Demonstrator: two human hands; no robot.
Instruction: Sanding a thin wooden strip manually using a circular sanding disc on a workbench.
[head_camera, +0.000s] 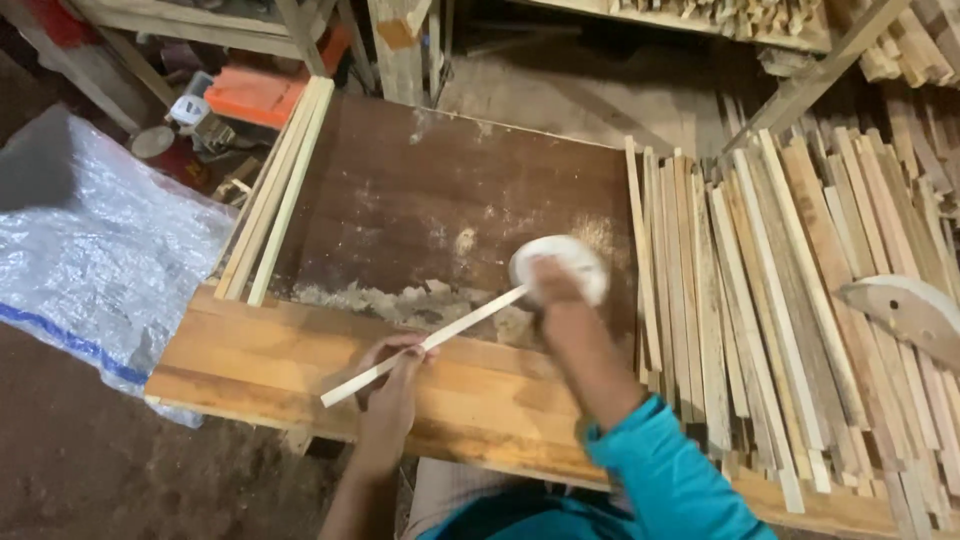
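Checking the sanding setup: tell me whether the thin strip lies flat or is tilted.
Flat: the thin strip lies along the workbench, left hand pinning it, right hand at its far end.

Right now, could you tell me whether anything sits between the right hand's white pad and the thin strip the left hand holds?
Nothing visible does. The white pad in the right hand meets the strip's far end directly, while the left hand grips it lower down.

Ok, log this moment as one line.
left hand: holds thin wood strip | right hand: presses white pad on strip end | bench: sawdust | right: stacked slats
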